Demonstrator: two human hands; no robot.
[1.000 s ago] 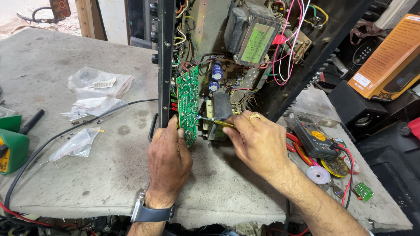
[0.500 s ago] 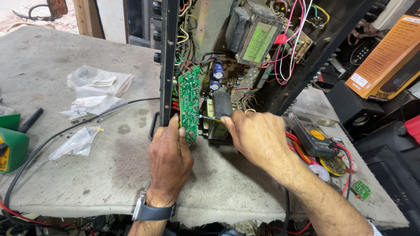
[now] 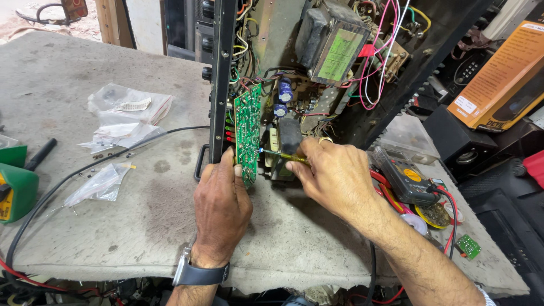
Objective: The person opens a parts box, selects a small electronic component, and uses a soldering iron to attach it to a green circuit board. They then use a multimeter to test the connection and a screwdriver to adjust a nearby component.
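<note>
An opened electronic chassis (image 3: pixel 317 73) stands on its side on the workbench, full of wires, capacitors and a transformer (image 3: pixel 331 42). A green circuit board (image 3: pixel 247 133) stands upright beside its black front panel (image 3: pixel 221 85). My left hand (image 3: pixel 220 207) grips the lower edge of the board and panel. My right hand (image 3: pixel 334 173) holds a yellow-handled screwdriver (image 3: pixel 280 154), its tip touching the green board.
Clear plastic bags of small parts (image 3: pixel 122 116) lie on the grey bench (image 3: pixel 85 226). A green tool (image 3: pixel 14 190) sits at the left edge. A multimeter (image 3: pixel 405 178), solder coil (image 3: pixel 433 215) and small green board (image 3: pixel 468 246) lie right. An orange box (image 3: pixel 498 79) stands behind.
My right hand has turned slightly on the screwdriver, with the tip staying against the green board. My left hand keeps its hold.
</note>
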